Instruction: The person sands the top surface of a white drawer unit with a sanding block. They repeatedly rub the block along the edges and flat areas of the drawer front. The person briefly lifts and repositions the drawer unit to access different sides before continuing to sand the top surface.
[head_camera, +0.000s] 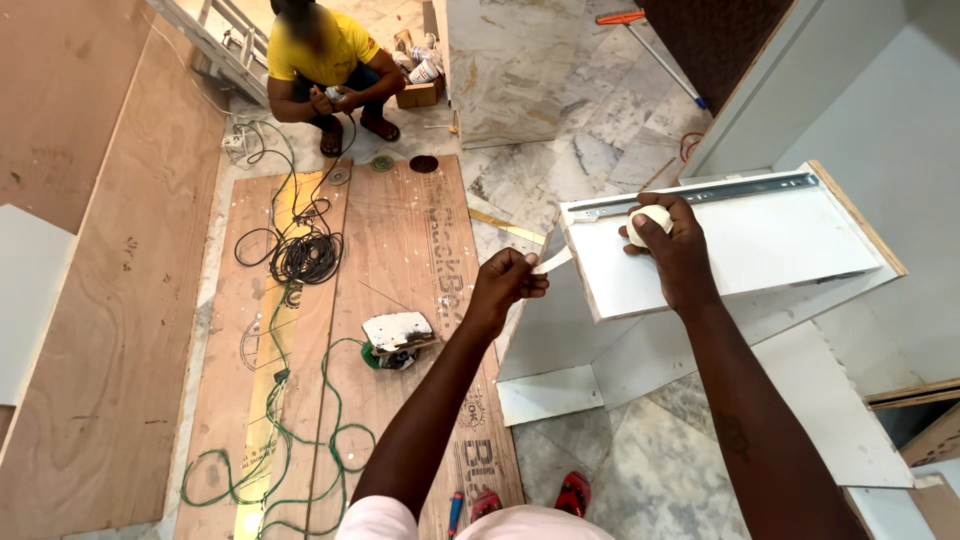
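A roll of tape (648, 222) is being gripped by the right hand (672, 250); its strip end (553, 262), at nine o'clock, is being pinched by the left hand (505, 285). Uneven pulling risks being answered by tearing or twisting.

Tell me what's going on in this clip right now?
The person's right hand holds a roll of white tape against a white drawer panel, while the left hand pinches the pulled-out tape end. Nearby, a green power tool and cables lie on plywood sheets. Another person squats beyond.
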